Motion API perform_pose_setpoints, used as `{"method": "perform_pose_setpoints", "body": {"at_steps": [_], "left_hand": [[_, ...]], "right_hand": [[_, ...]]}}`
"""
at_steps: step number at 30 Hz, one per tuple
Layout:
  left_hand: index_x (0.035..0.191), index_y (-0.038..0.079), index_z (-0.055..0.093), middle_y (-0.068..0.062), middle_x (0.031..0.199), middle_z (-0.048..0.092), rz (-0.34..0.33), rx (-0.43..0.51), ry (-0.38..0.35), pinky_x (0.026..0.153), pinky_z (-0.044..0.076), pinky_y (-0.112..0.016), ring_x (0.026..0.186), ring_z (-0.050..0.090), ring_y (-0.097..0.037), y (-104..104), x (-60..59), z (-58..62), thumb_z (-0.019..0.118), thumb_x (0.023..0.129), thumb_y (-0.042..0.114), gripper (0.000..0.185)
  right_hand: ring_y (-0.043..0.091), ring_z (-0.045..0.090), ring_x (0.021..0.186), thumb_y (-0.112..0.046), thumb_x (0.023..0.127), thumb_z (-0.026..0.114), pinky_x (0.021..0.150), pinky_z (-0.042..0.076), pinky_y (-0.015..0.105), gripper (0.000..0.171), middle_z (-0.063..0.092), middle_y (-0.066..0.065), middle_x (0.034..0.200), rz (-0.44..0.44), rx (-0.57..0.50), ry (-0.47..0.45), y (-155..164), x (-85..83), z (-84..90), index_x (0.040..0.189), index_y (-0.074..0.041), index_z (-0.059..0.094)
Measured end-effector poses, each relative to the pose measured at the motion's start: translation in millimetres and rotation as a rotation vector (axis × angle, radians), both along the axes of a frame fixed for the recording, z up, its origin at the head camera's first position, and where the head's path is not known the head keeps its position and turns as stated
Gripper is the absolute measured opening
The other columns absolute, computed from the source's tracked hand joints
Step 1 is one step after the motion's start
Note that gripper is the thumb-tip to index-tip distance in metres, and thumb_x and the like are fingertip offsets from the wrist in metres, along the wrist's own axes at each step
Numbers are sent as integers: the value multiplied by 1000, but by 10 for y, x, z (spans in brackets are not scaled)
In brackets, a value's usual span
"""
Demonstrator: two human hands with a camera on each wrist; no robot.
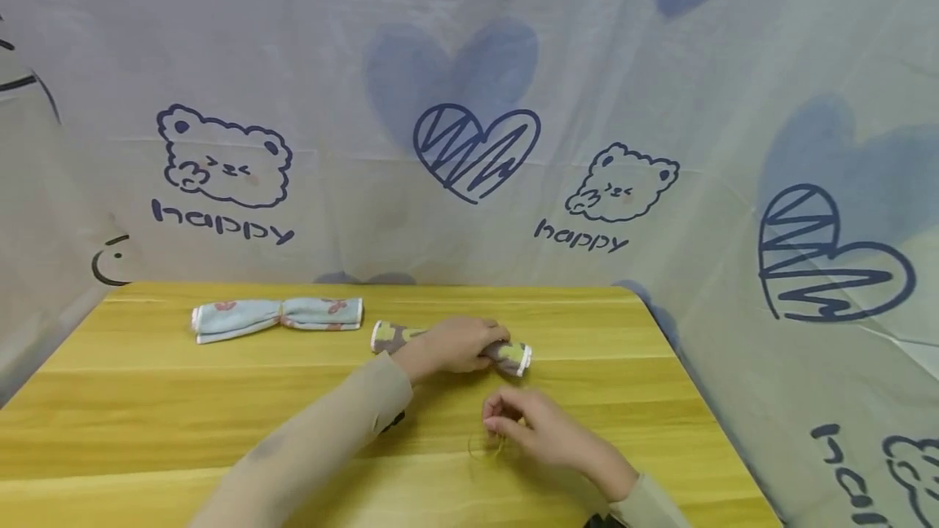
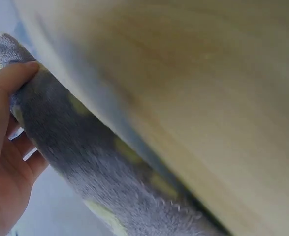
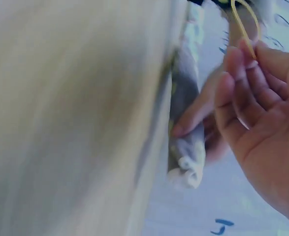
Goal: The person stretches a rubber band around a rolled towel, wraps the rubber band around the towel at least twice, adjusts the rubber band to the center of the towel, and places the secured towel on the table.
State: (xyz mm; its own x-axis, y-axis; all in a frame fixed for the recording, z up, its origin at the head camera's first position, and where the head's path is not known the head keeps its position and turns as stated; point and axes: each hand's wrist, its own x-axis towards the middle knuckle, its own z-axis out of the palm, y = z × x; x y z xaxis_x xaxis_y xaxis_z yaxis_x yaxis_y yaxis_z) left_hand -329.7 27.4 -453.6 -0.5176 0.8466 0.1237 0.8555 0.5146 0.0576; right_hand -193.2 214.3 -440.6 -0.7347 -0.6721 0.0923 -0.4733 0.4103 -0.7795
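- Head view: I see the left hand [image 1: 456, 345] clasping the rolled grey-and-yellow terry towel [image 1: 513, 355], its long axis running left-right at frame centre; the right hand [image 1: 546, 430], just below, pinches a thin yellow rubber band [image 1: 490, 448].
- Left wrist: fingers [image 2: 14, 78] wrap the roll.
- Right wrist: band at upper right, towel end centre.

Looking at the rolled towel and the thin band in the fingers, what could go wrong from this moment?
1. The left hand grips only the middle of the grey rolled towel; its free ends could loosen.
2. The right hand pinches a thin yellow rubber band at the fingertips; it might slip or snap back.
3. The table is yellow too, so a dropped band may be hard to find.
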Motion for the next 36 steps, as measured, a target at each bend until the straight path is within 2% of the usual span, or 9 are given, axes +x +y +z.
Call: {"method": "perform_pose_setpoints", "body": {"at_steps": [5,8,11,13,17,21,24,30,36], "left_hand": [[143,11,61,-6,127,69,16,147,-9,95,58,-37,108,69,-22,-284,110,160,68,103,20,41],[148,11,58,-8,135,68,47,203,-52,100,56,-41,115,68,-24,-441,192,259,65,105,21,45],[149,9,56,-9,136,67,83,249,-88,103,54,-43,119,67,-25,-588,267,334,65,105,25,47],[148,9,57,-8,133,68,108,278,-100,101,55,-43,115,68,-24,-672,311,366,65,105,30,48],[145,10,60,-7,129,70,158,337,-97,98,56,-43,112,68,-23,-822,426,393,64,105,35,47],[141,6,62,-12,129,70,165,402,-56,99,56,-44,115,68,-27,-958,557,383,67,104,24,41],[139,3,63,-13,125,70,161,448,10,93,59,-42,108,70,-28,-1027,635,361,71,101,17,41],[137,3,67,-11,118,65,158,562,153,72,58,-32,84,66,-19,-1066,739,275,78,95,12,45],[129,3,71,-7,108,67,143,704,242,66,57,-29,76,63,-14,-1052,760,228,83,90,15,42]], "right_hand": [[18,71,80,-11,101,69,68,60,31,11,75,5,95,-103,-190,185,-4,-75,111,111,-8,72],[20,72,78,-1,97,71,67,61,32,18,77,8,96,-149,-288,292,-41,-138,184,115,-4,74],[19,72,75,5,95,71,66,62,31,19,78,10,96,-207,-375,362,-112,-210,265,111,-2,77],[17,72,74,4,94,72,65,61,30,16,78,11,96,-261,-422,367,-179,-251,321,108,-1,78],[13,70,74,0,96,72,64,63,33,12,77,13,96,-352,-507,319,-347,-317,406,106,1,79],[15,70,75,-2,97,72,63,64,35,11,75,17,98,-392,-579,276,-527,-374,433,105,3,78],[18,69,79,-2,98,71,64,64,34,10,71,17,102,-417,-606,259,-646,-404,444,104,4,76],[22,66,84,-7,98,72,61,62,31,10,66,14,102,-469,-571,261,-779,-425,447,102,2,76],[18,65,84,-13,98,74,58,58,27,10,72,8,100,-479,-495,278,-813,-431,405,102,-6,79]]}}
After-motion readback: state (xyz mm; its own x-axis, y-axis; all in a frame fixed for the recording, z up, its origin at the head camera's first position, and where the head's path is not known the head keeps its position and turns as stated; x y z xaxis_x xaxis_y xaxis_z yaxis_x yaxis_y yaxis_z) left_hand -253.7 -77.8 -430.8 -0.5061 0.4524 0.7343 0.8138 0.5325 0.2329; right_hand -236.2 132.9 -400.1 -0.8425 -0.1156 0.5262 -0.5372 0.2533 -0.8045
